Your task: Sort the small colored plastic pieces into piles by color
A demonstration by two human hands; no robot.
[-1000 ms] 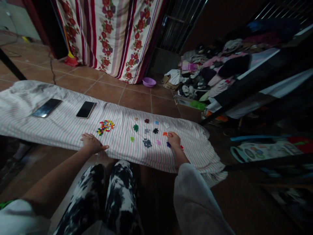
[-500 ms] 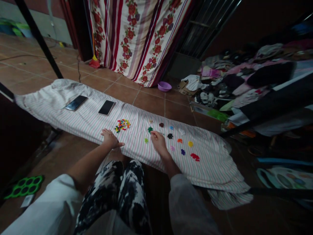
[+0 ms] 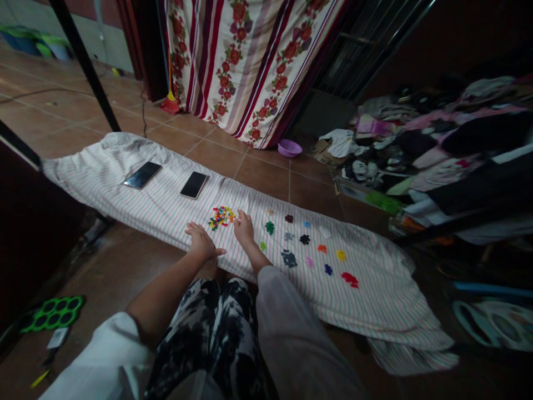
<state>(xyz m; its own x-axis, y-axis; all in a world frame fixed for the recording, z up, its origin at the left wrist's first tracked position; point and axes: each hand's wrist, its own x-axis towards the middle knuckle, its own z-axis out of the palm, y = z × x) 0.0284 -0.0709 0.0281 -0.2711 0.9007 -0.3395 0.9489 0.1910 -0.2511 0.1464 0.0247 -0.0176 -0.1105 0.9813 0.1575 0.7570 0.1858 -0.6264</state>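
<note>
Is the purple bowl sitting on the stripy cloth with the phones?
No, the purple bowl sits on the tiled floor near the flowery curtain.

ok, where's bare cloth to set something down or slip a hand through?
Bare: between left phone and right phone; the striped cloth's right end, past the red pieces. Crowded: around the mixed pile, with left hand and right hand close, and among the sorted colour clusters.

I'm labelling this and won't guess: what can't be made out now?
Head view:
- Right hand: fingertips too small to tell if they hold a piece.
- Mixed pile: pieces too small and crowded to count.
- What supports the striped cloth: hidden beneath it.
- Clothes heap: cut off by the right edge.
</note>
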